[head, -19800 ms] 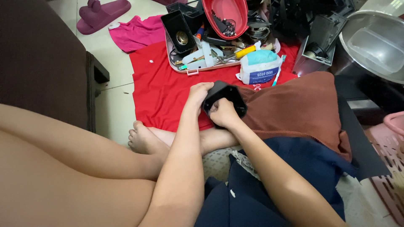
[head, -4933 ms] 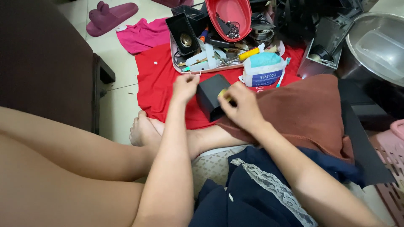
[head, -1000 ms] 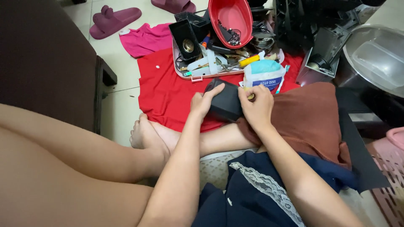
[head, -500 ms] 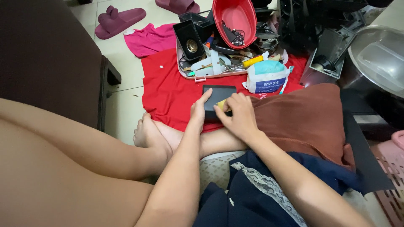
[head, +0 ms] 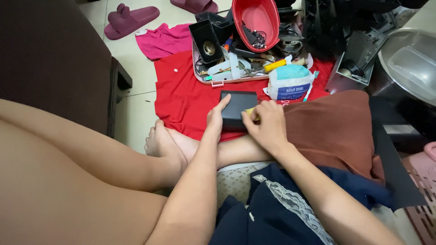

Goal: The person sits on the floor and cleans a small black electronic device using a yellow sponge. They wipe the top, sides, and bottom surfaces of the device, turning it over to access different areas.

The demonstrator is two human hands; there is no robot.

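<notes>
**Both hands on a flat black box, centre of frame**

Just above centre: flat black box [head: 238, 110], lying on the red cloth [head: 181, 97] spread over the tiled floor. Held on its left edge by the left hand [head: 215, 119], thumb stretched up along the side, fingers closed round the lower corner. Pressed at its right edge by the right hand [head: 268, 124], fingers curled, pinching a small yellow object [head: 250, 112] against the box; what that object is cannot be told.

Directly above the box: shallow pale tray [head: 227, 77] crammed with tools and oddments, among them a yellow-handled tool [head: 275, 66] and a small black speaker [head: 205, 41] standing on end. Tilted over the tray's top edge, a red oval bowl [head: 255, 20] with small parts inside. Right of the box, touching the red cloth, a white and teal packet of wipes [head: 289, 82].

Right of centre: brown fabric [head: 331, 129] draped beside the right wrist. Upper left: pink cloth [head: 165, 40] and a plum slipper [head: 129, 18] on the tiles. Far left: dark wooden furniture [head: 54, 63]. Upper right: a clear plastic tub [head: 408, 63]. Bottom centre: navy garment with lace trim [head: 281, 204] under the forearms, bare legs crossing the lower left.
</notes>
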